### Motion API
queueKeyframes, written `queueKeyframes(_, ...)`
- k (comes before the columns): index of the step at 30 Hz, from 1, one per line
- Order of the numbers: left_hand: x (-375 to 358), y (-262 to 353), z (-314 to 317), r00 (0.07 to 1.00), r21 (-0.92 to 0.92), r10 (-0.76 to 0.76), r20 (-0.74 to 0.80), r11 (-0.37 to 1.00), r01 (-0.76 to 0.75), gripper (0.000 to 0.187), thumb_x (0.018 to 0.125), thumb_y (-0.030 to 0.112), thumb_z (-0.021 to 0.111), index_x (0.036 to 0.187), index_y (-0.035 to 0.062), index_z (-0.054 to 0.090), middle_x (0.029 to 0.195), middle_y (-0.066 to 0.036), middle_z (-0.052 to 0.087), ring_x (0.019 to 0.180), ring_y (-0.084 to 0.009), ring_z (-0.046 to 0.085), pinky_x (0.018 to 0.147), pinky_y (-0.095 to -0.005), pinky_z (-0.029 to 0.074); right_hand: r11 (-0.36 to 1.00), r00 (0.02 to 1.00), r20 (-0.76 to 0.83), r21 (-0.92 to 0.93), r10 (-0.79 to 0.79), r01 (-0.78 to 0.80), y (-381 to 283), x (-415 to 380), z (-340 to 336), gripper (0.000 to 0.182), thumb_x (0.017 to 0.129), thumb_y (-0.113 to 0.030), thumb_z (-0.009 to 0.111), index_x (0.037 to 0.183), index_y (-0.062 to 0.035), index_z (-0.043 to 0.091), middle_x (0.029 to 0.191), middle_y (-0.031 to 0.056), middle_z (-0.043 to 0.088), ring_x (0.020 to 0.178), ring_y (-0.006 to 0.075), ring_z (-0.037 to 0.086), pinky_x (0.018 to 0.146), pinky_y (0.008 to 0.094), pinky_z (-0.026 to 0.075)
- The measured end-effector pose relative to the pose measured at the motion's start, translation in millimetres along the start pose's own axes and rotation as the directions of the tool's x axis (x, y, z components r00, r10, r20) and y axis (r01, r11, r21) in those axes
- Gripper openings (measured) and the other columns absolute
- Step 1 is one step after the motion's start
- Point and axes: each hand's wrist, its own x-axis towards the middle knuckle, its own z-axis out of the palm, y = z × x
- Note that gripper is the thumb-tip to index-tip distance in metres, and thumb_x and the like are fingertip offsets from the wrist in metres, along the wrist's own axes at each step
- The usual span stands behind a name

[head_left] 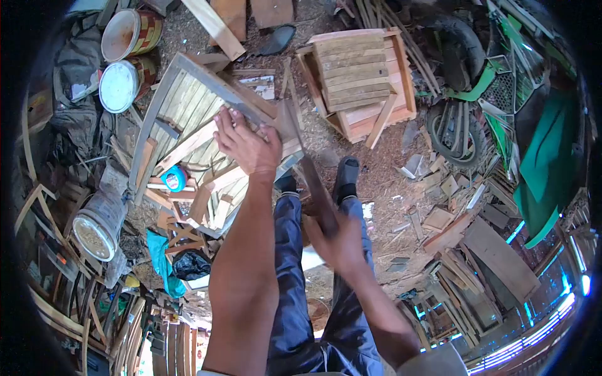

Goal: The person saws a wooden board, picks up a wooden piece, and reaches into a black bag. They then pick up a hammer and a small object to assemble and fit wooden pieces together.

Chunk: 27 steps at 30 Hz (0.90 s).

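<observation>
My left hand (249,143) presses down on a pale wooden strip (187,149), its fingers bent over the wood. The strip lies across a slatted wooden table (199,94) with a grey frame. My right hand (342,247) is wrapped round the grip end of a handsaw (318,195), slightly blurred. The saw's blade points away from me, crossing the table's right edge just right of my left hand. On the table, a blue tape measure (175,179) sits beside offcuts, left of my left forearm.
A slatted wooden box (356,75) stands on the littered floor beyond the table. Buckets (119,86) line the left side, with another pail (95,233) nearer. On the right are a wheel (456,135), green panels (544,163) and stacked boards (501,257). Scrap wood surrounds my feet.
</observation>
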Motion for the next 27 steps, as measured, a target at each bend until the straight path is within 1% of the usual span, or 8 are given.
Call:
queueKeyframes(3, 0.9, 0.7, -1.6, 1.000, 0.000, 0.013, -0.006, 1.000, -0.013, 0.060, 0.075, 0.018, 0.057, 0.129, -0.0041, 0.041, 0.145, -0.025, 0.037, 0.137, -0.0427, 0.030, 0.111, -0.0586, 0.019, 0.989, 0.988, -0.050, 0.011, -0.145, 0.146, -11.7, 24.2, -1.0, 0.018, 0.082, -0.014, 0.063, 0.079, 0.0042, 0.064, 0.052, 0.0109, 0.054, 0.047, 0.0138, 0.054, 0.048, 0.0344, 0.044)
queueKeyframes(7, 0.6, 0.3, -1.6, 1.000, -0.006, -0.004, 0.017, 1.000, 0.004, 0.059, 0.076, 0.018, 0.057, 0.128, -0.0045, 0.041, 0.145, -0.025, 0.037, 0.137, -0.0426, 0.030, 0.111, -0.0585, 0.019, 0.989, 0.993, 0.075, 0.108, 0.089, -0.097, -15.5, -83.6, -45.2, 0.011, 0.078, -0.007, 0.064, 0.079, 0.0039, 0.065, 0.053, 0.0089, 0.056, 0.050, 0.0137, 0.058, 0.050, 0.0336, 0.046)
queueKeyframes(11, -2.1, -1.1, -4.0, 1.000, 0.007, -0.001, 0.023, 1.000, 0.001, 0.058, 0.077, 0.018, 0.057, 0.128, -0.0048, 0.040, 0.144, -0.025, 0.036, 0.136, -0.0431, 0.030, 0.110, -0.0589, 0.020, 0.991, 0.999, 0.017, 0.126, 0.035, -0.037, -1.3, -68.8, -25.9, 0.016, 0.079, -0.011, 0.065, 0.077, 0.0042, 0.064, 0.053, 0.0129, 0.056, 0.050, 0.0139, 0.059, 0.049, 0.0343, 0.046)
queueKeyframes(14, 2.0, 2.1, -3.5, 1.000, 0.006, 0.017, 0.011, 1.000, -0.018, 0.058, 0.078, 0.017, 0.057, 0.128, -0.0044, 0.038, 0.144, -0.025, 0.035, 0.136, -0.0436, 0.029, 0.109, -0.0593, 0.020, 0.982, 0.990, -0.080, -0.155, -0.120, 0.107, 21.3, 54.8, 28.9, 0.027, 0.081, -0.023, 0.064, 0.077, 0.0038, 0.062, 0.054, 0.0200, 0.052, 0.048, 0.0221, 0.059, 0.048, 0.0378, 0.043)
queueKeyframes(18, 1.2, 1.4, -2.4, 1.000, 0.004, 0.005, 0.016, 1.000, -0.005, 0.059, 0.077, 0.018, 0.057, 0.129, -0.0045, 0.039, 0.143, -0.024, 0.036, 0.136, -0.0435, 0.029, 0.109, -0.0593, 0.020, 0.999, 0.997, 0.070, -0.009, 0.038, -0.038, -11.8, 10.6, -9.5, 0.035, 0.080, -0.016, 0.064, 0.110, 0.0021, 0.063, 0.065, 0.0246, 0.062, 0.066, 0.0434, 0.064, 0.062, 0.0480, 0.052)
queueKeyframes(20, 0.6, 2.5, -4.3, 1.000, 0.005, -0.006, 0.024, 1.000, 0.006, 0.058, 0.078, 0.018, 0.057, 0.128, -0.0043, 0.040, 0.143, -0.024, 0.037, 0.136, -0.0433, 0.029, 0.109, -0.0595, 0.020, 0.987, 0.984, 0.104, 0.062, 0.144, -0.151, -21.1, -69.8, -41.6, 0.031, 0.080, -0.012, 0.063, 0.107, 0.0015, 0.066, 0.061, 0.0197, 0.060, 0.061, 0.0296, 0.069, 0.058, 0.0393, 0.053)
queueKeyframes(21, 1.3, 2.5, -4.9, 1.000, 0.005, -0.005, 0.029, 1.000, 0.005, 0.058, 0.078, 0.019, 0.057, 0.128, -0.0043, 0.040, 0.143, -0.024, 0.037, 0.136, -0.0432, 0.029, 0.110, -0.0597, 0.020, 0.983, 0.987, 0.067, 0.106, 0.144, -0.150, -22.3, -96.1, -48.1, 0.012, 0.077, -0.008, 0.065, 0.076, 0.0042, 0.065, 0.055, 0.0098, 0.059, 0.053, 0.0111, 0.058, 0.051, 0.0316, 0.047)
queueKeyframes(27, 1.3, 1.5, -2.0, 1.000, -0.004, -0.005, 0.018, 1.000, 0.005, 0.057, 0.078, 0.018, 0.057, 0.128, -0.0039, 0.039, 0.143, -0.023, 0.037, 0.136, -0.0437, 0.029, 0.109, -0.0604, 0.019, 0.996, 0.998, 0.009, -0.064, 0.055, -0.055, -3.5, 38.8, 4.0, 0.026, 0.082, -0.019, 0.065, 0.076, 0.0054, 0.063, 0.055, 0.0173, 0.057, 0.047, 0.0205, 0.059, 0.047, 0.0369, 0.043)
